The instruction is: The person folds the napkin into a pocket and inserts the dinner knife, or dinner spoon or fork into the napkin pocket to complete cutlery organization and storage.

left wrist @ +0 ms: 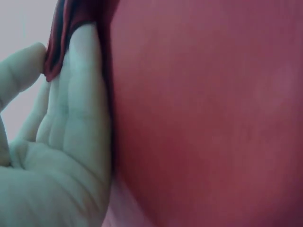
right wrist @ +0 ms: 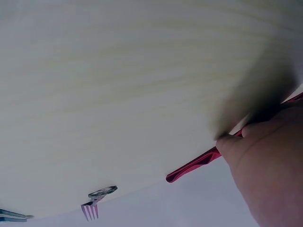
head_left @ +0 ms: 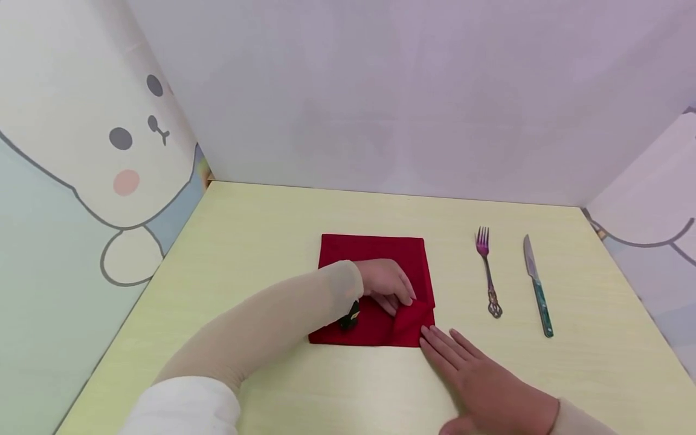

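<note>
A red cloth napkin (head_left: pixel 372 248), folded into a square, lies on the table. My left hand (head_left: pixel 387 283) reaches over it and pinches a folded-back flap (head_left: pixel 410 320) near its lower right corner. In the left wrist view, the thumb (left wrist: pixel 21 71) and fingers hold the layered edge of the cloth (left wrist: pixel 56 61) between them. My right hand (head_left: pixel 484 383) lies with fingers extended, its fingertips at the napkin's lower right corner. The right wrist view shows this hand (right wrist: pixel 274 161) beside the napkin's thin edge (right wrist: pixel 194 165). My left forearm hides part of the napkin.
To the right of the napkin lies an ornate fork (head_left: pixel 489 275), tines away from me. Beyond it is a knife (head_left: pixel 535 278) with a green handle. A small dark object (head_left: pixel 350 315) shows under the left wrist. Pale curtains (head_left: pixel 380 109) surround the light wooden table (head_left: pixel 261 229).
</note>
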Action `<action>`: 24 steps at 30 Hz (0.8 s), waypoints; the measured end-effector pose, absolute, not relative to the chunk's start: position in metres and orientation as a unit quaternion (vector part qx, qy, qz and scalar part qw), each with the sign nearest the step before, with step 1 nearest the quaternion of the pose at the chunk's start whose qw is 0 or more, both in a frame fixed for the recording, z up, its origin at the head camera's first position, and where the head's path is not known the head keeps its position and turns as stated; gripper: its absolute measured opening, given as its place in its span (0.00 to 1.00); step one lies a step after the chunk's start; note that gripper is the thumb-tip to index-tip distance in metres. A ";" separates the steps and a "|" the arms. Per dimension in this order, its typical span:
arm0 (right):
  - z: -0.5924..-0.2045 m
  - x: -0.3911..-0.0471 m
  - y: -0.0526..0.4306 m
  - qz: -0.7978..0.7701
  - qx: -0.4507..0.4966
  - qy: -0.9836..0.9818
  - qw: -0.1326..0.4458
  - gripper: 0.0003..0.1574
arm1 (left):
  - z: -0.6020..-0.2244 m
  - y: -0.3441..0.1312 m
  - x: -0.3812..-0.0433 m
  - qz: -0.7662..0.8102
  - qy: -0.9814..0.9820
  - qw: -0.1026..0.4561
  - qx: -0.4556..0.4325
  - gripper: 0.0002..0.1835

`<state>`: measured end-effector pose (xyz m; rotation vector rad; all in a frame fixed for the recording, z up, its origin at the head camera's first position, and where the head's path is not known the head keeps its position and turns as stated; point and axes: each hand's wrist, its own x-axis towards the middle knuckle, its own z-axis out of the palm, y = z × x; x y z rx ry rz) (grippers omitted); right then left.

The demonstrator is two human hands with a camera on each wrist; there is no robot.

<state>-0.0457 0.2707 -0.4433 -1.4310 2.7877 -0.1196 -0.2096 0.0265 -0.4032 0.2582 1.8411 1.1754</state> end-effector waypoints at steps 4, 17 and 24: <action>-0.445 -0.046 0.270 -0.038 -0.460 0.887 -0.006 0.73 | -0.403 0.017 -0.219 0.473 0.753 0.446 0.099 0.06; -0.444 -0.045 0.269 -0.045 -0.447 0.893 0.007 0.74 | -0.409 -0.031 -0.254 0.496 0.771 0.397 0.046 0.10; -0.442 -0.046 0.268 -0.053 -0.452 0.891 0.009 0.75 | -0.408 -0.060 -0.267 0.504 0.785 0.359 0.014 0.12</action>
